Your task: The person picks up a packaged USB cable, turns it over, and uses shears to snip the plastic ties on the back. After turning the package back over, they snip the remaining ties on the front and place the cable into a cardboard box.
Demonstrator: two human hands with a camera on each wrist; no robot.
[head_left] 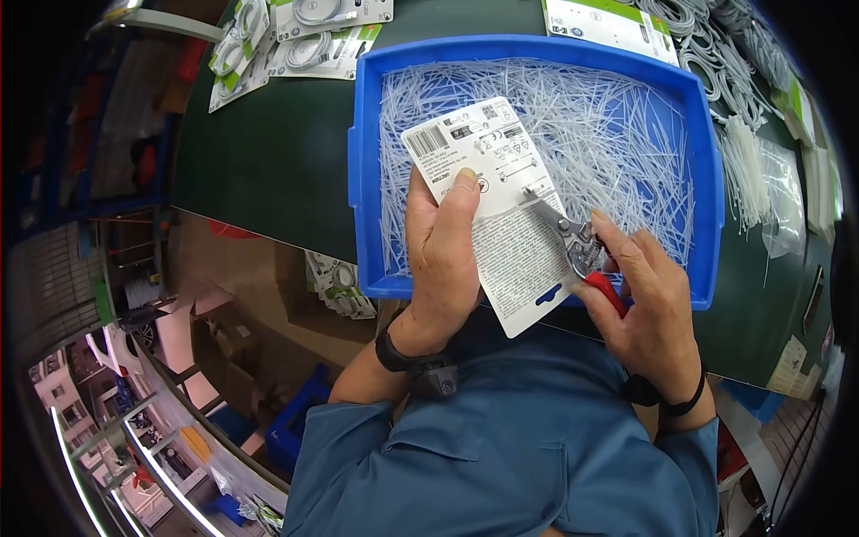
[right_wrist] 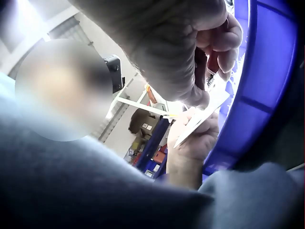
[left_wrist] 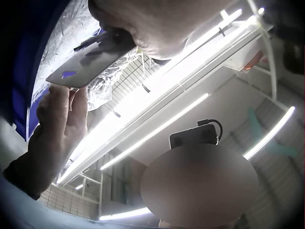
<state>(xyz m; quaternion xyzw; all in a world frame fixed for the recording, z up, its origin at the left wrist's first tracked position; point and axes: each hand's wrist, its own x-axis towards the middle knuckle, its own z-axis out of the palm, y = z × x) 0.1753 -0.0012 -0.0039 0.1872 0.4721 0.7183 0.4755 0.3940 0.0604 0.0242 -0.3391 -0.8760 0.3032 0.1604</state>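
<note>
My left hand [head_left: 445, 259] holds a white printed blister card [head_left: 514, 255] by its left edge, thumb flat on the printed face and fingers behind. The card tilts over a blue bin, its hang-hole end towards my body. In my right hand [head_left: 660, 295] are spring-loaded metal pliers with red handles [head_left: 564, 224]. Their tip lies right at the card's printed face, near its middle. In the left wrist view the card [left_wrist: 90, 62] shows edge-on with its hang hole. The right wrist view has the card [right_wrist: 202, 119] below the right fingers, and the pliers are mostly hidden.
The blue bin [head_left: 356, 170] is full of thin white plastic strips [head_left: 626, 152]. Packaged cables [head_left: 309, 54] lie at the back left, and coiled grey cables [head_left: 716, 54] at the back right. A bundle of white cable ties [head_left: 744, 170] and a clear bag [head_left: 783, 197] lie right of the bin.
</note>
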